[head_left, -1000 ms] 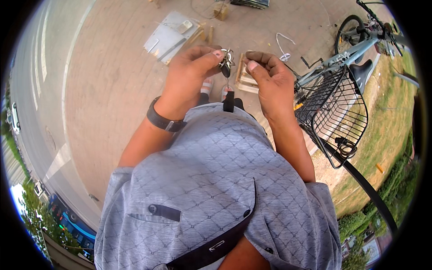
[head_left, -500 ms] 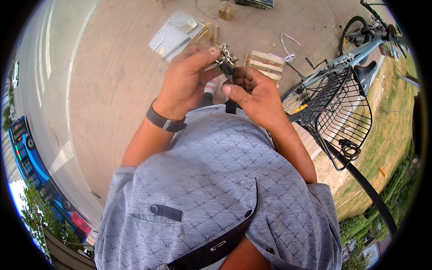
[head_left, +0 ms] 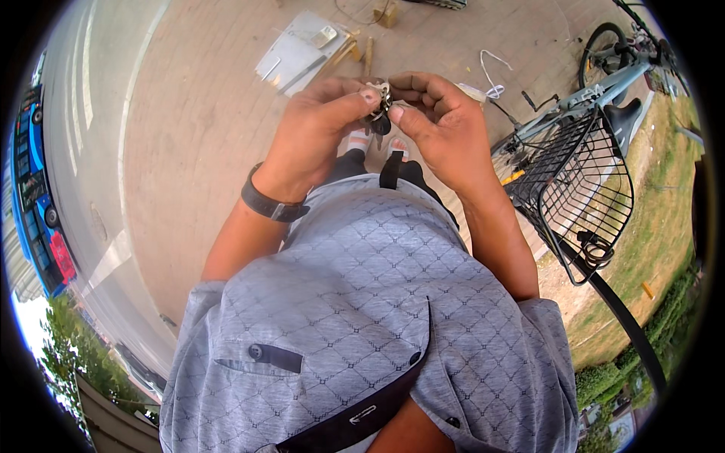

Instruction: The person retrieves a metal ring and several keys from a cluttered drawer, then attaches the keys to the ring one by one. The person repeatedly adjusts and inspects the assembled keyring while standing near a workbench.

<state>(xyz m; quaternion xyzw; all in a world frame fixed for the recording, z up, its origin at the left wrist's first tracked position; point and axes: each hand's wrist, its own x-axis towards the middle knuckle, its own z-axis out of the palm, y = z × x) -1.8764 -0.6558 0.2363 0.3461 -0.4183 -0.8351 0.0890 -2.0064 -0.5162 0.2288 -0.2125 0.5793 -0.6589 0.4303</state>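
Note:
Out in front of my waist I hold a bunch of keys (head_left: 381,121), metal ones with a black-headed key hanging below. My left hand (head_left: 332,113), with a dark band on its wrist, pinches the bunch from the left between thumb and fingers. From the other side my right hand (head_left: 442,124) grips it too, the thumb tip against the key ring and the fingers curled behind. The fingers cover part of the bunch, so single keys are hard to tell apart. Below the keys show my feet in light sandals (head_left: 399,147).
A pale blue bicycle with a black wire basket (head_left: 585,192) stands close on my right. Ahead on the brick paving lie a grey-white board (head_left: 302,51), wooden pieces (head_left: 386,15) and a white cord (head_left: 495,75). On the left runs a road with a blue bus (head_left: 34,174).
My right hand has moved up and slightly right, from the lower hanging key to the ring. The bus has moved farther up along the road, and the view has shifted slightly.

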